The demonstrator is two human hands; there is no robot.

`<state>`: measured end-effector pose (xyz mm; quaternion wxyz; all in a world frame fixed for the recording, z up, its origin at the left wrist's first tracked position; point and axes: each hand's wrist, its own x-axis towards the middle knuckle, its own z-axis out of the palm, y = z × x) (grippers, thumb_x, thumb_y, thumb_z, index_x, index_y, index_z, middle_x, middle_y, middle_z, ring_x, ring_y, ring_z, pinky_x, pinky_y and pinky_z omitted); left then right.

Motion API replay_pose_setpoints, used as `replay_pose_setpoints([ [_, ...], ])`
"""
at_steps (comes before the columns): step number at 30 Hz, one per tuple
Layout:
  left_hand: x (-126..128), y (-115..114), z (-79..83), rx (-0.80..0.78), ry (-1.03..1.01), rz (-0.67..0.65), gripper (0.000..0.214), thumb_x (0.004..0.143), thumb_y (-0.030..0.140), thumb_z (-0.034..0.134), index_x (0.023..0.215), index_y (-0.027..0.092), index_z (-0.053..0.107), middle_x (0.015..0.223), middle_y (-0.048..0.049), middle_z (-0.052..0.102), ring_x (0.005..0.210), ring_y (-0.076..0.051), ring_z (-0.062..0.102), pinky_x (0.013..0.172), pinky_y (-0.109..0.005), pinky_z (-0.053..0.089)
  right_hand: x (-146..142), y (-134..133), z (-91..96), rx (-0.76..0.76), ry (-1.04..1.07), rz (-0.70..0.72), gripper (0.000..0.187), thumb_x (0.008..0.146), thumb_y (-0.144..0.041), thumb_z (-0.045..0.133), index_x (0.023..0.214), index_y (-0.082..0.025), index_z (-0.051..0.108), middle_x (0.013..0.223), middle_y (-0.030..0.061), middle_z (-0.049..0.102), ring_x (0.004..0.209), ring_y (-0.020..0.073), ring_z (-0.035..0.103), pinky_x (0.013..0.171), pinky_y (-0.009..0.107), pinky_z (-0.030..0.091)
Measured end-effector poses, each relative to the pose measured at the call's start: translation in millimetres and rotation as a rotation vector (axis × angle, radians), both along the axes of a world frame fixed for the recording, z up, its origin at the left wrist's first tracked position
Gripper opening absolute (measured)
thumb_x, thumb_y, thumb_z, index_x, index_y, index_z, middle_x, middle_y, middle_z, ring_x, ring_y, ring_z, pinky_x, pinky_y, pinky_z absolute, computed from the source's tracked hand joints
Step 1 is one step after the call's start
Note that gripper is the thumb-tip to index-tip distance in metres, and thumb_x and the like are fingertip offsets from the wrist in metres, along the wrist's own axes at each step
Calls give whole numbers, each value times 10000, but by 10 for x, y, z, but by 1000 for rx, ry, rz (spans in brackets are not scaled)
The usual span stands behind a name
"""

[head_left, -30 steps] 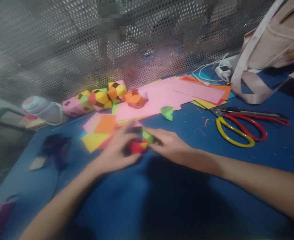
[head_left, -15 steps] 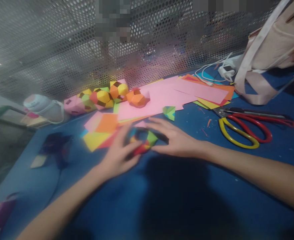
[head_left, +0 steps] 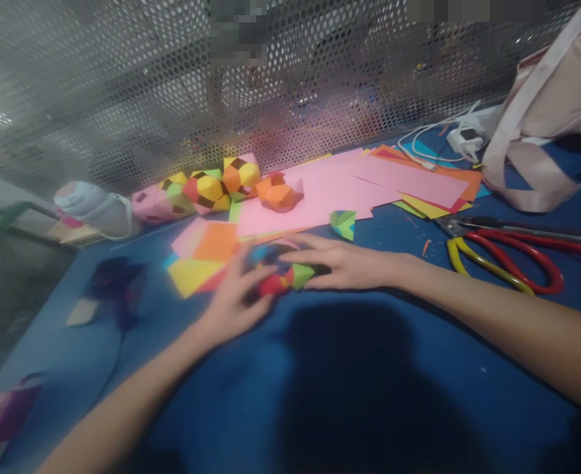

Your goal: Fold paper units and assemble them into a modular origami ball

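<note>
A partly blurred ring of folded paper point(head_left: 276, 283) in red, green, blue and pink sits between my two hands, low over the blue table. My left hand point(head_left: 235, 289) grips its left side, thumb in front and fingers behind. On the other side, my right hand point(head_left: 337, 260) holds it, with the fingers along the back and right edges. Just behind my right hand lies a small green and blue folded paper piece point(head_left: 343, 224). Loose orange, yellow and pink paper squares point(head_left: 216, 241) lie beyond my left hand.
Several folded paper balls point(head_left: 206, 191) line the back, beside pink sheets point(head_left: 314, 191). Scissors point(head_left: 512, 260) with red and yellow handles lie right, near a white charger point(head_left: 465, 141) and bag point(head_left: 561, 99). A dark glue gun point(head_left: 117, 289) and bottle point(head_left: 93, 207) are left.
My right hand has closed in on the paper ring, its fingers now lower and flatter against it. The view has shifted slightly, moving the surroundings to the right.
</note>
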<state>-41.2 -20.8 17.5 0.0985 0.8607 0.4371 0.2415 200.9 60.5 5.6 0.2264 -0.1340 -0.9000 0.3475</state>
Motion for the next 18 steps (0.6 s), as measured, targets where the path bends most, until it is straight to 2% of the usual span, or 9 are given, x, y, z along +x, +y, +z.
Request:
replay_pose_setpoints([
  [5,-60,38,-28,-85,-74,28,381,837,203,573,1216,224,535,1541,-135,226,1422,-299,219,1100,-538,306,-51,-60,-10,78,25,-34,556,839,-135,553,1381,-163,433,1510,145,297,1392,229,291,1133,416,273],
  [11,-104,43,-37,-157,-135,63,343,843,223,559,1185,206,558,1522,-151,276,1380,-291,326,1047,-508,390,-132,-157,-98,5,81,-133,568,781,-86,513,1343,-161,486,1504,147,308,1396,240,282,1104,416,324],
  [14,-89,42,-16,-189,-155,61,325,838,225,561,1162,206,568,1515,-153,293,1376,-294,335,1037,-521,397,-167,-191,-109,-16,84,-183,527,802,-155,544,1327,-170,503,1495,153,324,1395,253,285,1089,441,345],
  [18,-63,41,19,-235,-180,62,309,835,240,565,1143,214,576,1517,-139,298,1386,-287,317,1047,-529,386,-190,-207,-100,-9,70,-199,438,868,-241,530,1300,-165,522,1470,162,364,1392,239,293,1109,468,311],
])
